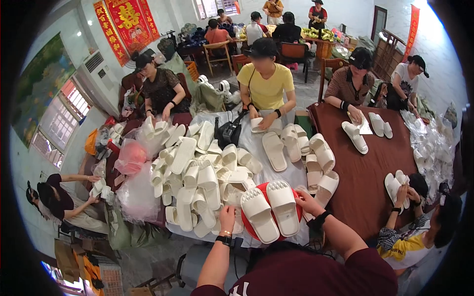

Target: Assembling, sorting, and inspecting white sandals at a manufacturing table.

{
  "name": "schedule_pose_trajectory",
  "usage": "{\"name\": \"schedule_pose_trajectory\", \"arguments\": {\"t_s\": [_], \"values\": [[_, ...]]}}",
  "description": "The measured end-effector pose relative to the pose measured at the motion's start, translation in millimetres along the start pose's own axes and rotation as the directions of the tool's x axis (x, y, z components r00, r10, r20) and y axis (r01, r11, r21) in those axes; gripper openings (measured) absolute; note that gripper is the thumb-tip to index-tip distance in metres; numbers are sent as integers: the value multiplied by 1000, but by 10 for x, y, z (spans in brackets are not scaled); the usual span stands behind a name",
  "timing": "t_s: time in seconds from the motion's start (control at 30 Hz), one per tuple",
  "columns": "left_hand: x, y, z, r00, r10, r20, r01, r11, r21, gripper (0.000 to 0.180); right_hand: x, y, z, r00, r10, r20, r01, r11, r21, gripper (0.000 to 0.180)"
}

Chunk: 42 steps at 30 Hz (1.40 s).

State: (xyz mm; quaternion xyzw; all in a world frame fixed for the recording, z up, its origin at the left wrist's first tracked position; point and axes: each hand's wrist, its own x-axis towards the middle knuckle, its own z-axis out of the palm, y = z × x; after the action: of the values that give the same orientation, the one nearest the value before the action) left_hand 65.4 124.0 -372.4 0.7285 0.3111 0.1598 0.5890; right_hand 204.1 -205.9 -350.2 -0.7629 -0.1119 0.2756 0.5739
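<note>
Head view. Pr. of white slippers [283, 207], side by side, toes pointing away from camera wearer, on round red support [249, 230] at near edge of white-covered table [297, 171]. L hand [227, 218] is just beside the support's L side; R hand [308, 202] is at its R edge, fingers bent; can't tell if either is clamped on it. Slipper pile [207, 181] lies to L, w/ clear plastic bags [139, 197] beyond; brown-covered table [363, 190] to R. Opp.: person in yellow top [265, 84].
</note>
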Motion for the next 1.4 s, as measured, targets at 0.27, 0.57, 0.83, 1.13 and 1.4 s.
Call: {"name": "schedule_pose_trajectory", "arguments": {"t_s": [0.27,0.57,0.83,1.13,1.4], "values": [[-312,1649,-338,979,167,-120,-205,835,-510,24,36,38,-44,997,-74,-12,74,997,-29,48],[-1021,2212,-420,857,515,-21,-511,855,89,15,-172,-429,-150,872,-279,-401,251,960,-122,34],[-1248,2077,133,794,353,496,-460,881,109,17,-926,-1559,277,778,-564,276,613,779,-134,26],[-1162,1844,96,825,215,523,-267,963,25,19,-1117,-1259,203,860,-373,348,465,854,-232,10],[-1107,1533,93,790,77,608,-115,993,24,18,-1204,-1218,345,848,-20,530,28,1000,-6,18]]}}
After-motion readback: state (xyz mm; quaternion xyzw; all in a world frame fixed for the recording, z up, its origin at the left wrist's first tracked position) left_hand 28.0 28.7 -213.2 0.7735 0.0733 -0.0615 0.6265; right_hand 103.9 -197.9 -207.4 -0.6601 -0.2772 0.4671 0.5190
